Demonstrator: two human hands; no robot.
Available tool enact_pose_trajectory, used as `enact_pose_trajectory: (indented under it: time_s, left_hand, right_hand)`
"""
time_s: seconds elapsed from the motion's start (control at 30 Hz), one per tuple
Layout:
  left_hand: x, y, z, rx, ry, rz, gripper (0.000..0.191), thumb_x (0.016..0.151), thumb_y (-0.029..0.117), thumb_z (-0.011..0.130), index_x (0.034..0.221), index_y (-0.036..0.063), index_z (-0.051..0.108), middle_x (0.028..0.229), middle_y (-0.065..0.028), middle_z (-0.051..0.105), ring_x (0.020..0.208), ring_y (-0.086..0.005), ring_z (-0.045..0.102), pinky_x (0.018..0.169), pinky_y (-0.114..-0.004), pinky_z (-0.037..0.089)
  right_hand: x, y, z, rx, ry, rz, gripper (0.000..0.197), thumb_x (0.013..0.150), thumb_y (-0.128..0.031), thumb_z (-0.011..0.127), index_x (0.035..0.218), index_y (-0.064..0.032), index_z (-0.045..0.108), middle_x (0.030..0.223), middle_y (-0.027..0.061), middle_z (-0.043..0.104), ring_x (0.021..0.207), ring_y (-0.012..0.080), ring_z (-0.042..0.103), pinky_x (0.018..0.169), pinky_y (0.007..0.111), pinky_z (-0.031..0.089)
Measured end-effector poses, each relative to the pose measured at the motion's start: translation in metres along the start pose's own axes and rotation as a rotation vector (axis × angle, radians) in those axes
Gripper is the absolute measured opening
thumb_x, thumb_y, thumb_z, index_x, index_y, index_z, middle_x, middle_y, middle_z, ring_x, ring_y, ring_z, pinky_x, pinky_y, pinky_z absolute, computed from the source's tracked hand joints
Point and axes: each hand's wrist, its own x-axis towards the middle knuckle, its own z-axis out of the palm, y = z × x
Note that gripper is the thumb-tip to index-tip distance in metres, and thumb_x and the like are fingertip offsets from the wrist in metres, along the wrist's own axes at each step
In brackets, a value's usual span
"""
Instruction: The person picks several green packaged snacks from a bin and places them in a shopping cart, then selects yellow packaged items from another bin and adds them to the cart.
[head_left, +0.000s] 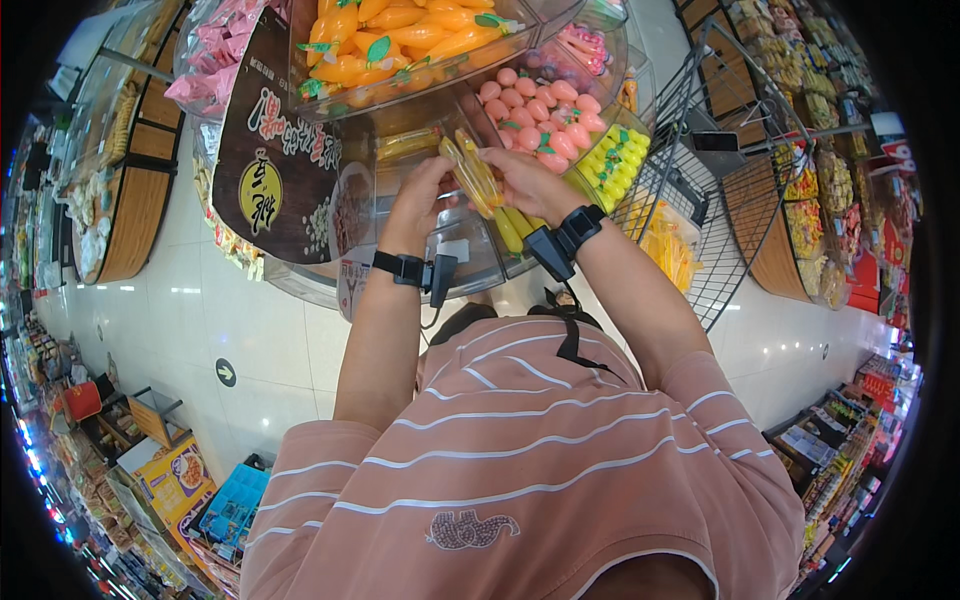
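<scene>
Both of my hands are over a clear plastic bin of the round display stand. Between them are slim yellow plastic-wrapped packs (474, 174). My left hand (424, 196) grips the packs from the left side, and my right hand (529, 184) grips them from the right. Another yellow pack (409, 144) lies in the bin behind my left hand. Green-yellow tubes (510, 231) with leafy ends lie below my right hand. Pink fruit-shaped containers (536, 116) fill the compartment to the right, with yellow-green ball-shaped packs (613, 161) beside them.
Orange carrot-shaped containers (405, 34) fill a raised bin ahead. A dark printed sign (289, 172) stands at the left. At the right, a wire shopping cart (720, 247) holds a yellow bag (661, 244) and a phone (715, 142). Product shelves stand on both sides.
</scene>
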Motion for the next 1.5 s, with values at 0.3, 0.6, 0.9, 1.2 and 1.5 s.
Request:
enact_pose_trajectory:
  time_s: [0.3, 0.6, 0.9, 1.2, 1.5]
  left_hand:
    - [0.004, 0.006, 0.011, -0.164, -0.061, -0.047, 0.023, 0.09, 0.03, 0.072, 0.106, 0.0134, 0.066, 0.095, -0.0002, 0.068, 0.08, -0.0108, 0.064, 0.064, -0.027, 0.053]
    - [0.063, 0.029, -0.06, -0.499, 0.289, -0.061, 0.02, 0.092, 0.024, 0.069, 0.103, 0.0088, 0.062, 0.088, -0.0075, 0.066, 0.068, -0.0172, 0.061, 0.054, -0.03, 0.054]
    - [0.085, 0.004, -0.067, 0.993, 0.283, 0.099, 0.037, 0.086, 0.009, 0.071, 0.121, 0.009, 0.06, 0.125, -0.0097, 0.057, 0.1, -0.0272, 0.059, 0.07, -0.038, 0.055]
    - [0.119, -0.008, -0.129, 1.102, 0.156, 0.001, 0.05, 0.051, 0.013, 0.081, 0.1, 0.009, 0.07, 0.095, -0.0107, 0.072, 0.091, -0.0247, 0.067, 0.081, -0.036, 0.053]
    - [0.122, -0.039, -0.087, 1.42, 0.341, 0.06, 0.033, 0.082, 0.02, 0.07, 0.11, 0.0048, 0.062, 0.105, -0.014, 0.069, 0.093, -0.0286, 0.068, 0.073, -0.041, 0.057]
  right_hand:
    - [0.011, -0.002, 0.016, -0.509, 0.101, -0.116, 0.032, 0.095, -0.017, 0.052, 0.121, -0.0015, 0.061, 0.106, 0.007, 0.064, 0.096, 0.0146, 0.062, 0.081, 0.027, 0.051]
    - [-0.016, -0.021, 0.025, -0.468, 0.269, -0.136, 0.04, 0.098, -0.026, 0.055, 0.133, -0.0066, 0.051, 0.111, 0.0069, 0.059, 0.097, 0.017, 0.063, 0.078, 0.031, 0.056]
    - [-0.063, -0.015, -0.012, -0.308, 0.339, -0.156, 0.035, 0.098, -0.028, 0.055, 0.126, -0.0066, 0.055, 0.107, 0.0088, 0.059, 0.093, 0.0186, 0.064, 0.077, 0.033, 0.056]
    - [-0.098, -0.008, -0.022, -0.194, 0.383, -0.167, 0.037, 0.101, -0.029, 0.054, 0.13, -0.0062, 0.053, 0.114, 0.0088, 0.062, 0.095, 0.0207, 0.068, 0.077, 0.032, 0.058]
    - [-0.096, -0.006, -0.042, -0.164, 0.382, -0.168, 0.037, 0.102, -0.023, 0.049, 0.131, -0.0015, 0.049, 0.11, 0.0113, 0.061, 0.094, 0.023, 0.067, 0.076, 0.035, 0.059]
